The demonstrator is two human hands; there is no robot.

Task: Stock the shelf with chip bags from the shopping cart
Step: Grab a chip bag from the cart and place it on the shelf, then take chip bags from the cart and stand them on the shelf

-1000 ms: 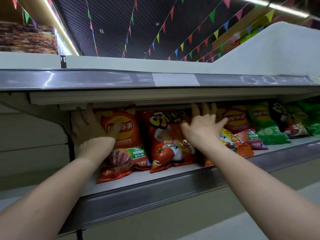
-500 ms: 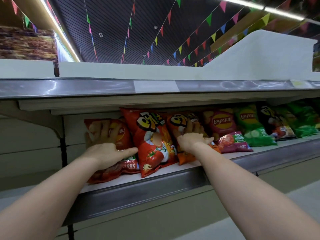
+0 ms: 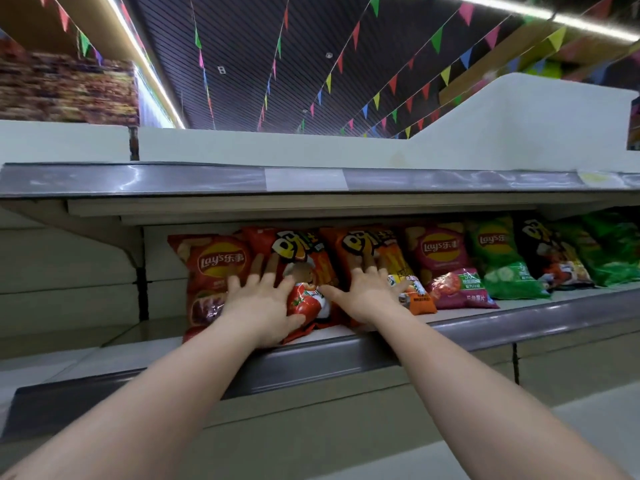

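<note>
Grey metal edging fronts the shelf [image 3: 519,327], which carries a row of chip bags leaning back under the upper shelf [image 3: 207,178]. No shopping cart is in view. Left of the fingers stands the red Lay's bag [image 3: 214,271]; under them, the red tomato bag [image 3: 304,271] and the orange bag [image 3: 384,258]; to their right, the magenta bag [image 3: 450,265] and the green bag [image 3: 498,258].

Left hand [image 3: 263,306]: fingers spread straight, pressed flat across the seam of the Lay's and tomato bags — grasping nothing. Right hand [image 3: 369,296]: fingers likewise straight, flat on the orange bag, thumb reaching towards the tomato bag.

Assessment: these bags are air-filled, light, slick-surfaced and crushable. Flat-palm pressure suits squaring them up; to lift, pinch the crimped top seam rather than squeeze the body.
</note>
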